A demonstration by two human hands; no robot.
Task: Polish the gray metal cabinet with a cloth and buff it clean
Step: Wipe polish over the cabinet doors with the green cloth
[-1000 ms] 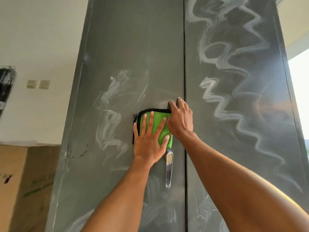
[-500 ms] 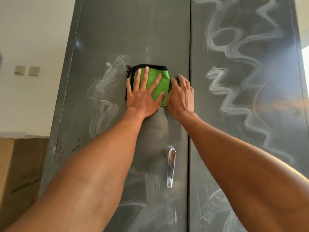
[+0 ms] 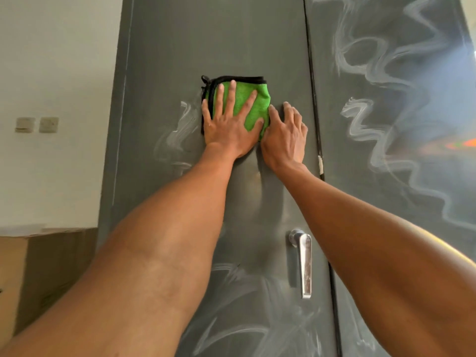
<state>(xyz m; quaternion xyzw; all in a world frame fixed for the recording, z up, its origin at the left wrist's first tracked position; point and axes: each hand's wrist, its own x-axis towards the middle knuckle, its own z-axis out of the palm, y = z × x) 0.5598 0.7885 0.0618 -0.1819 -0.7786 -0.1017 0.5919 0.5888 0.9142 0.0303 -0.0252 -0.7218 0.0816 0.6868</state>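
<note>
**Left hand (image 3: 230, 124) flat on cloth (image 3: 262, 101)**

Its fingers are spread straight, pressing the folded green cloth to the cabinet (image 3: 206, 34) door, above and left of the handle (image 3: 304, 261). The right hand (image 3: 286, 140) lies flat on the door above the handle, touching the cloth's edge. White streaks (image 3: 365, 124) wind up-right of the handle.

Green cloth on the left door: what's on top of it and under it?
The left hand lies flat on the folded green cloth with black edging, pressing it against the gray metal cabinet door. Any white polish streaks beneath are covered.
</note>
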